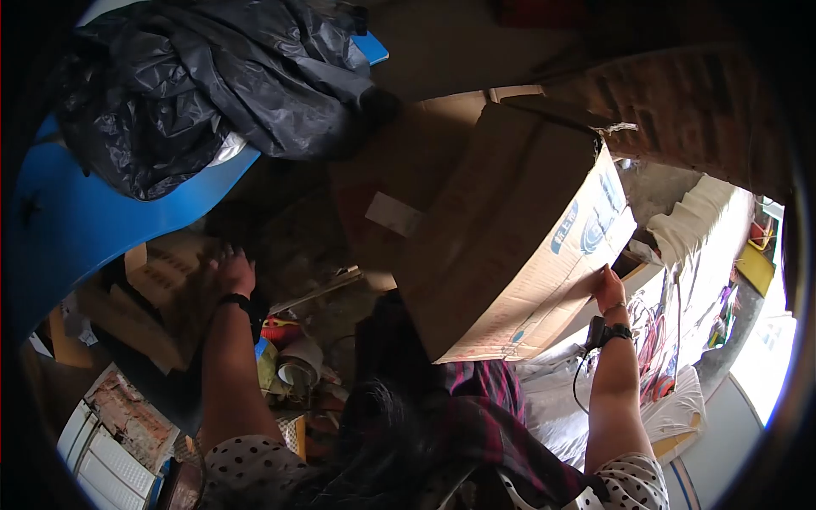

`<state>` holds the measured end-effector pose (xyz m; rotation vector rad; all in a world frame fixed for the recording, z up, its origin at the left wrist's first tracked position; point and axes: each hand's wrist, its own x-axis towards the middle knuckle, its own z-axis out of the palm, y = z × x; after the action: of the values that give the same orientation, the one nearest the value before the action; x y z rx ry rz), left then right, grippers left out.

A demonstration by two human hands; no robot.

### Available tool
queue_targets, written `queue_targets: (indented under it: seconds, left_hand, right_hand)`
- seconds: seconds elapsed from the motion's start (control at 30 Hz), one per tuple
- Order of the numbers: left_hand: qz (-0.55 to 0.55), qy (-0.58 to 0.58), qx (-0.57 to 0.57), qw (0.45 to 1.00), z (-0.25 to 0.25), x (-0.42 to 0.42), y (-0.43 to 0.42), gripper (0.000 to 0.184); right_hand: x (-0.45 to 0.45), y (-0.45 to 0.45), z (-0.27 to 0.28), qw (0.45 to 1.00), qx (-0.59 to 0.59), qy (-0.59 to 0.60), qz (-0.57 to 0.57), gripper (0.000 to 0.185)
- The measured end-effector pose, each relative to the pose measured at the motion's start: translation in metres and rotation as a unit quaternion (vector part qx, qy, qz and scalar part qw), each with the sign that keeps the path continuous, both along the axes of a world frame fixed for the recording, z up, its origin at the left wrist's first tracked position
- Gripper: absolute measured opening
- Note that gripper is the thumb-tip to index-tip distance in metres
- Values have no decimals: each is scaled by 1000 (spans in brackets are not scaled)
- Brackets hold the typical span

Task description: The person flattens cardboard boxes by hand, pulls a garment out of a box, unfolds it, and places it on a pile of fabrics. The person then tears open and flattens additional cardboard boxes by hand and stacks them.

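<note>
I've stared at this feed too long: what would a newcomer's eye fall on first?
Probably the large cardboard box right of centre, with the right hand at its bright printed side. Next, the crumpled black plastic over the blue surface, upper left. Below that, the left hand is beside shadowed cardboard.

Passage: a dark gap is running between the left hand [235, 272] and the big box [484, 229] — sticks [321, 291] are lying across its lower end. Obstacles: the box is blocking the middle; a brick wall [680, 110] is closing off the upper right.
</note>
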<state>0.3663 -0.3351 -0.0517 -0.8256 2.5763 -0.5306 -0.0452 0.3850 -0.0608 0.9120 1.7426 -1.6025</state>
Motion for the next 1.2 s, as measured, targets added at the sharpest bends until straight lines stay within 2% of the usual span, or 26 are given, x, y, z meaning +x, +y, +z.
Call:
queue_targets:
  seconds: [0.03, 0.1, 0.13, 0.2, 0.23, 0.27, 0.3, 0.33, 0.4, 0.43, 0.5, 0.53, 0.6, 0.63, 0.67, 0.7, 0.77, 0.83, 0.87, 0.93, 1.0, 1.03, 1.07, 1.1, 1.13, 1.2]
  left_hand:
    - [128, -94, 151, 976, 17, -36, 5, 29]
    - [9, -33, 231, 972, -14, -58, 10, 13]
    - [14, 18, 279, 960, -24, -80, 27, 11]
    - [22, 63, 372, 926, -20, -148, 77, 16]
    - [-45, 269, 479, 834, 15, -195, 109, 20]
    - [-77, 264, 460, 844, -40, -210, 126, 26]
    - [-69, 6, 471, 879, -20, -255, 144, 30]
    - [-51, 158, 554, 816, 7, -276, 166, 27]
    - [-12, 63, 583, 810, -20, -329, 214, 28]
    - [-10, 63, 584, 809, -19, -337, 228, 28]
    - [14, 155, 576, 802, -12, -339, 249, 27]
    - [14, 153, 576, 803, -2, -336, 255, 27]
    - [20, 238, 535, 810, 37, -327, 263, 29]
    - [28, 253, 553, 794, 58, -320, 262, 32]
    - [28, 252, 554, 793, 52, -308, 270, 32]
    - [4, 301, 545, 783, 37, -295, 280, 33]
    - [-13, 354, 536, 766, 31, -279, 291, 35]
    - [27, 339, 639, 690, 34, -258, 293, 35]
    - [33, 343, 642, 684, 37, -251, 296, 35]
    - [32, 349, 627, 696, 42, -240, 299, 33]
    - [21, 341, 629, 698, 43, -235, 299, 33]
    - [-1, 330, 628, 705, 41, -236, 294, 32]
    - [-44, 322, 630, 706, 35, -239, 282, 31]
    - [-21, 377, 635, 674, 30, -251, 272, 31]
    - [2, 427, 639, 639, 25, -265, 263, 31]
    - [-10, 468, 569, 676, 49, -311, 225, 30]
  right_hand:
    - [0, 1, -1, 1000, 1, -1, 8, 19]
    - [-1, 4, -4, 1000, 7, -7, 26, 21]
    - [-3, -2, -2, 1000, 9, -2, 27, 21]
    - [-5, -22, 3, 972, 197, -40, 118, 32]
    - [-15, 10, -33, 893, 347, -1, 287, 45]
    - [-16, -26, -5, 788, 485, 91, 368, 42]
    - [-27, -30, -12, 809, 467, 234, 270, 38]
    - [-40, -33, -22, 805, 434, 369, 165, 34]
    - [-46, -159, 79, 629, 518, 533, 230, 27]
    - [-42, -217, 123, 587, 469, 593, 290, 26]
    - [-39, -295, 173, 506, 354, 661, 428, 23]
    - [-40, -321, 181, 466, 289, 669, 501, 23]
    - [-51, -367, 174, 404, 307, 568, 648, 20]
    - [-65, -375, 161, 342, 382, 464, 723, 19]
    - [-76, -382, 148, 270, 445, 347, 780, 18]
    - [-84, -388, 144, 268, 446, 345, 781, 18]
    - [-98, -394, 138, 218, 515, 231, 796, 19]
    - [-106, -388, 124, 200, 526, 211, 799, 20]
    - [-112, -384, 116, 187, 538, 200, 797, 20]
    - [-121, -376, 98, 201, 545, 182, 794, 25]
    - [-122, -375, 96, 260, 488, 234, 800, 35]
    - [-122, -380, 100, 252, 488, 239, 801, 35]
    - [-122, -386, 104, 356, 481, 281, 750, 42]
    - [-117, -392, 111, 455, 464, 317, 690, 49]
    - [-107, -398, 120, 450, 463, 319, 694, 49]
    - [-80, -409, 146, 412, 401, 319, 753, 46]
